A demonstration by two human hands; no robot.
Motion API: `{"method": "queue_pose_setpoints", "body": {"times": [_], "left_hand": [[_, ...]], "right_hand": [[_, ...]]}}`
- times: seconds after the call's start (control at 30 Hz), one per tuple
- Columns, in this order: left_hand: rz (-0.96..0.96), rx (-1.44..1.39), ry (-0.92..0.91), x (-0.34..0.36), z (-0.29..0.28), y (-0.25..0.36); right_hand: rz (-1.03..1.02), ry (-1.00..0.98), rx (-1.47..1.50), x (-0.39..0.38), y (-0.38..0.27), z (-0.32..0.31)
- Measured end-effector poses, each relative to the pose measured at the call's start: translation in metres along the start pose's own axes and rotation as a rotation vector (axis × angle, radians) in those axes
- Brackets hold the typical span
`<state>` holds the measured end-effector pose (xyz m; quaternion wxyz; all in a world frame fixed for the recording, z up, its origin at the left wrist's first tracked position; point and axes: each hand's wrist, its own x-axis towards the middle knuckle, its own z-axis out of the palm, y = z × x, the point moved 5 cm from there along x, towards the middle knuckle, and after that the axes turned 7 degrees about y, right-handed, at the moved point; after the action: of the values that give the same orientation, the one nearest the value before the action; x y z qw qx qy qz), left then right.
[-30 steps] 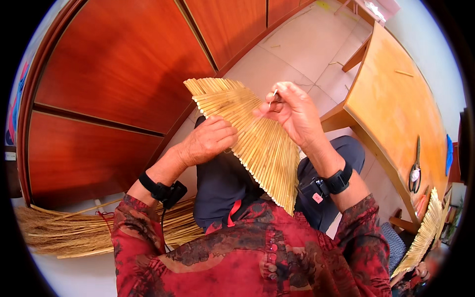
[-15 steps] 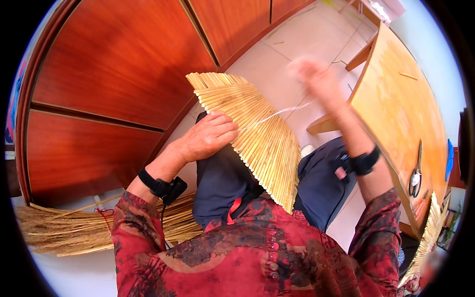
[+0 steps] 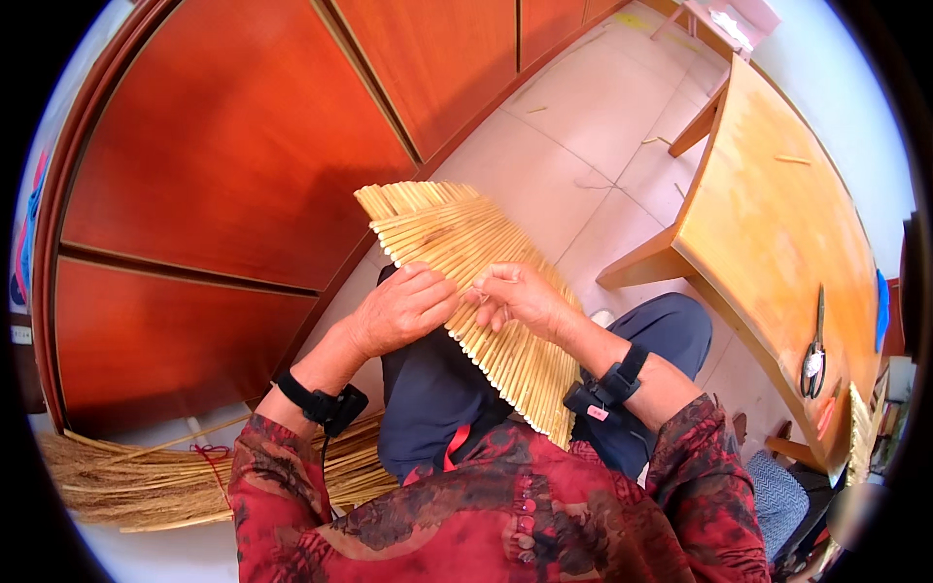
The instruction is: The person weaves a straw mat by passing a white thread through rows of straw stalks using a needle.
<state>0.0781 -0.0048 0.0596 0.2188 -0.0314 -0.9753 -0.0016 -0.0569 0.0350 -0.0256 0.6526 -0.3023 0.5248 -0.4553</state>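
I judge edge work in hand: stalk panel (image 3: 515,374) slants across lap (image 3: 432,394), left grip (image 3: 406,303) clasping its edge, right grip (image 3: 523,297) close beside, hold I cannot tell; next move likely needs steady panel

right hand (image 3: 517,295) | from beyond stalk fan (image 3: 525,371) | back over it, near left hand (image 3: 406,305)

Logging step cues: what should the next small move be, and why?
Probably steady the stalk fan with the left grip: it sits at the fan's edge, the curled right grip is close beside it, and the fan, lying over the dark trousers, could shift.
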Motion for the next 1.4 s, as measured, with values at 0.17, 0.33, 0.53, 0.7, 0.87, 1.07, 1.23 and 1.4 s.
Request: {"method": "queue_pose_setpoints", "body": {"times": [0.17, 0.33, 0.53, 0.7, 0.87, 1.07, 1.23, 1.4], "left_hand": [[-0.066, 0.016, 0.007, -0.005, 0.002, 0.001], [-0.097, 0.033, -0.003, 0.000, 0.004, -0.002], [-0.114, -0.026, -0.023, -0.005, 0.007, -0.008], [-0.102, -0.015, -0.058, 0.005, 0.005, -0.006], [-0.180, -0.026, -0.065, 0.003, 0.002, -0.006], [-0.212, -0.099, -0.135, -0.007, 0.010, -0.007], [-0.205, -0.109, -0.130, 0.000, 0.004, -0.016], [-0.143, 0.003, -0.070, -0.011, 0.002, -0.018]], "right_hand": [[0.241, -0.111, 0.181, -0.003, 0.009, 0.001], [0.105, -0.251, 0.170, 0.003, 0.012, -0.015], [-0.227, 0.058, 0.634, 0.005, -0.028, 0.009], [-0.120, 0.042, 0.869, 0.016, -0.019, 0.021], [-0.055, 0.119, 0.563, 0.007, -0.032, 0.021], [-0.049, 0.026, 0.383, 0.007, -0.037, 0.017], [-0.080, 0.050, 0.448, 0.015, -0.042, 0.010], [-0.081, 0.017, 0.429, 0.003, -0.037, 0.012]]}}
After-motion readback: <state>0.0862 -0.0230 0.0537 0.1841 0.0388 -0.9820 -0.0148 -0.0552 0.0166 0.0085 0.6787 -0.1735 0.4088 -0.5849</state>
